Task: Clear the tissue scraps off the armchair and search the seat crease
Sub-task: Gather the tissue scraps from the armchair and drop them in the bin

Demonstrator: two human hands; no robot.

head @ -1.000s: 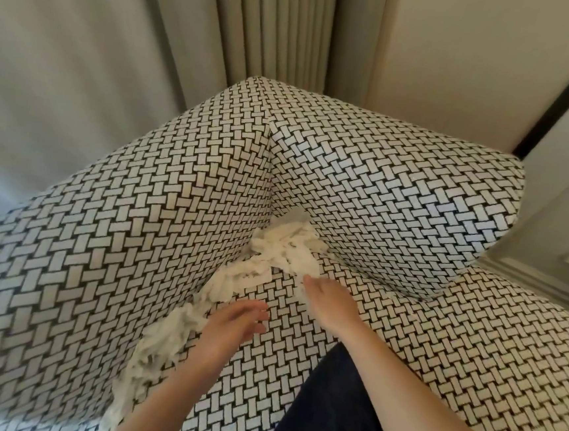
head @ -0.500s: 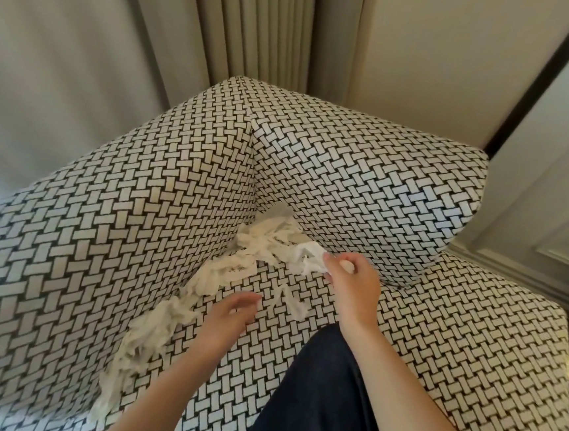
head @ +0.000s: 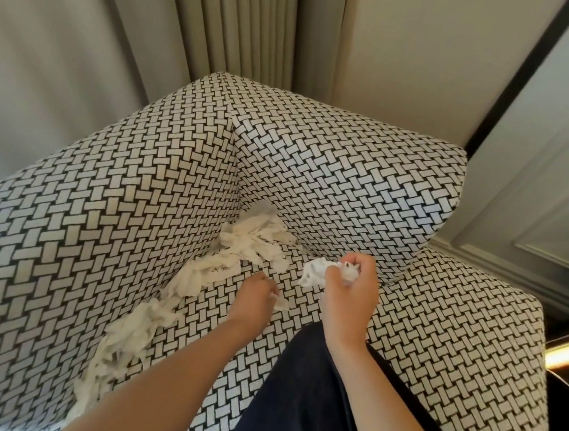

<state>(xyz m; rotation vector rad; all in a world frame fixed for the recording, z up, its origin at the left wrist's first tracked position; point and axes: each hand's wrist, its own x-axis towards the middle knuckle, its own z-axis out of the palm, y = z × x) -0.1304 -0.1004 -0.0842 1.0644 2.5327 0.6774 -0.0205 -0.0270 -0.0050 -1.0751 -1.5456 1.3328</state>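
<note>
Armchair: basket-weave upholstery; lower edge cut off by frame.
Tissue scraps: strewn along the seat crease, hiding it.
Right hand: fingers clenched on a tissue wad.
Left hand: fingertips hidden; grip indeterminate.

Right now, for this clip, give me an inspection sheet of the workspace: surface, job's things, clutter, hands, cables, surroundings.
Surface: armchair in black-and-white woven-pattern fabric; its seat cushion is partly covered by a dark garment.
Job's things: tissue scraps strung along the seat crease from the back corner toward the front left; one wad of tissue already picked up.
Clutter: nothing seen beyond the scraps.
Hands: right hand closed around the wad; left hand down on the seat by a small scrap, fingers curled, grip unclear.
Cables: nothing seen.
Surroundings: pale curtains behind, panelled wall to the right.
</note>
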